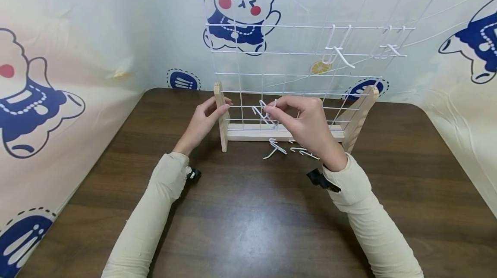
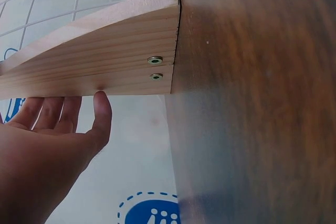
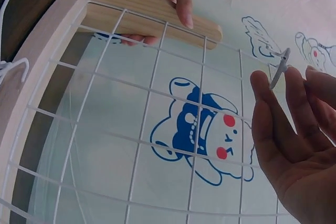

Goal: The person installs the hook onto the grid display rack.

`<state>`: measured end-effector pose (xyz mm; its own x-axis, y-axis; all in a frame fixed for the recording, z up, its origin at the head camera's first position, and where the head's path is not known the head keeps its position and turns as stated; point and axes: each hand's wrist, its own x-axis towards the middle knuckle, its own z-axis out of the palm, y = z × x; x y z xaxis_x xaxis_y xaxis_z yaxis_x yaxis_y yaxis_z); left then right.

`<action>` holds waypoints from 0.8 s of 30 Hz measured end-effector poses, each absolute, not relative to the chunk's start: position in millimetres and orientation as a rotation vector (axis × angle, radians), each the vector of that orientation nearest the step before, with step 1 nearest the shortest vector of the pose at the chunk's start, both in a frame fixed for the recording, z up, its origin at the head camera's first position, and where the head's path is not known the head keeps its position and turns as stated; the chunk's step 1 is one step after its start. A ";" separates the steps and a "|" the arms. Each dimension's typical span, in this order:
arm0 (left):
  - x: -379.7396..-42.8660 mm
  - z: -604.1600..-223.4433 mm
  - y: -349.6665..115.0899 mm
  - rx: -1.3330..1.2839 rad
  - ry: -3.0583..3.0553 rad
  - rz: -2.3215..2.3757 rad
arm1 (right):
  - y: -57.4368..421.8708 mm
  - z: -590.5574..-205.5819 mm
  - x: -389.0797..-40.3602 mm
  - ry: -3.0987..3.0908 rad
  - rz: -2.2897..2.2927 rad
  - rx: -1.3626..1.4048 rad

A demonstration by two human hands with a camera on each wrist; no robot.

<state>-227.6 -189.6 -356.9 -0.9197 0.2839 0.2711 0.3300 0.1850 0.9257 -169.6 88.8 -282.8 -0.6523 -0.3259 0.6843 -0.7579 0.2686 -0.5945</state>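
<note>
White hook [image 3: 280,70] in a fingertip pinch of the right hand [image 1: 306,116], left hand [image 1: 203,118] in a grip around the upright [image 1: 223,133].

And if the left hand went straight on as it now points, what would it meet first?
Most likely the left post, which the left hand appears to grip.

The grid [image 1: 272,74] toward one o'clock looks like smooth, coated metal wire — its stand [image 1: 285,135] matt, grained wood; the wood-grain table [image 1: 248,222] shines glossy toward six.
</note>
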 end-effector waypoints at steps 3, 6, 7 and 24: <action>-227.7 -356.9 -190.0 -0.624 -2.386 -1.887 | 89.8 -280.6 -168.5 -2.074 1.342 0.976; -227.5 -356.3 -190.1 -0.622 -2.389 -1.886 | 90.4 -277.7 -166.7 -2.021 1.342 0.979; -227.4 -356.2 -190.2 -0.621 -2.390 -1.885 | 90.5 -276.8 -166.1 -2.005 1.342 0.981; -225.4 -354.7 -190.5 -0.602 -2.394 -1.902 | 84.2 -268.3 -166.6 -1.874 1.257 0.987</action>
